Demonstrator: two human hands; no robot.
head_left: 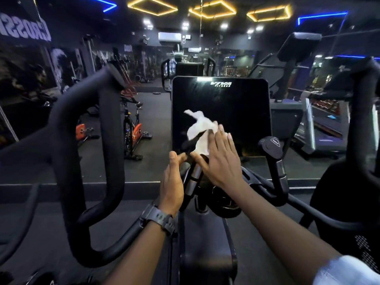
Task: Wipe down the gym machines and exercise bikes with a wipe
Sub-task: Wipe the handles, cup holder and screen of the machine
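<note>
We see a white wipe [199, 130] pressed against the lower left part of a black console screen [236, 112], which stands upright at the front of a cardio machine and carries the white lettering "VIVA FITNESS" near its top edge. The wipe is crumpled and uneven: one thin corner sticks up and to the left, a wider fold hangs below it, and its lower bunch sits under our right hand [221, 159]. That hand lies flat on the glass with fingers straight and close together, the fingertips pinning the wipe's right edge to the screen rather than pinching it. Our left hand [171, 182], with a dark watch [159, 220] on the wrist, is held edge-on just below the screen's bottom left corner; its fingers are extended and loosely together, the thumb reaching toward the corner, and it holds nothing we can make out. The screen is glossy and dark, reflecting a ceiling light at the top.

A thick black looped handlebar [90, 161] rises to the left of the console, and a shorter grip post with a round cap [272, 145] stands to the right. Behind, in the dim gym, an orange and black spin bike [131, 128] stands on the floor, well apart from us, and a treadmill [320, 124] sits at the right.
</note>
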